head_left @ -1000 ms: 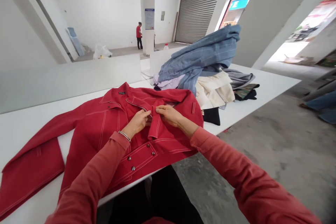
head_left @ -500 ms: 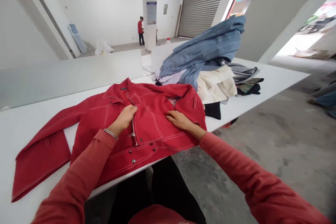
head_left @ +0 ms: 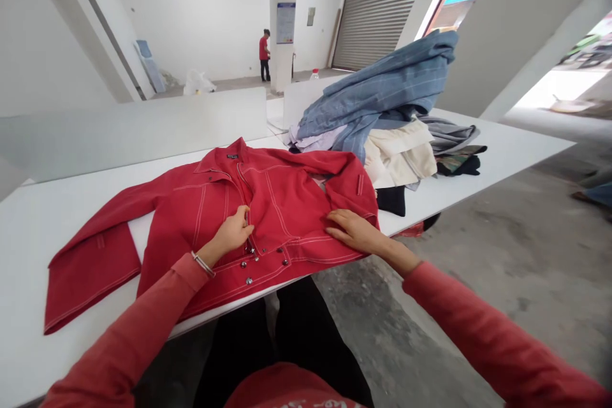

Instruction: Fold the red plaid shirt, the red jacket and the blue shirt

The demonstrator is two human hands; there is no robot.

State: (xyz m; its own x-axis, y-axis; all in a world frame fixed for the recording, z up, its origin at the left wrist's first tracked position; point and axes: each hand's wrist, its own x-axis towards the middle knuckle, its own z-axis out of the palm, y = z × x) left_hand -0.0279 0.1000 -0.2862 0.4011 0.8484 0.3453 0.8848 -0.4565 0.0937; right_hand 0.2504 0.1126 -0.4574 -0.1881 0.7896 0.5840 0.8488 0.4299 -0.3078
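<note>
Jacket (head_left: 282, 204), red with pale stitching, is lying spread on the white worktop (head_left: 516, 140) beside piled clothes (head_left: 377, 99). Left hand (head_left: 233, 231) is curling at its zip, grip unclear; right hand (head_left: 354, 229) is resting open near its hem.

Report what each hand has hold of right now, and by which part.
Can't confirm a hold: the left hand touches the red jacket at its front zip edge, pinch unclear; the right hand rests spread on the fabric, gripping nothing visible.
</note>
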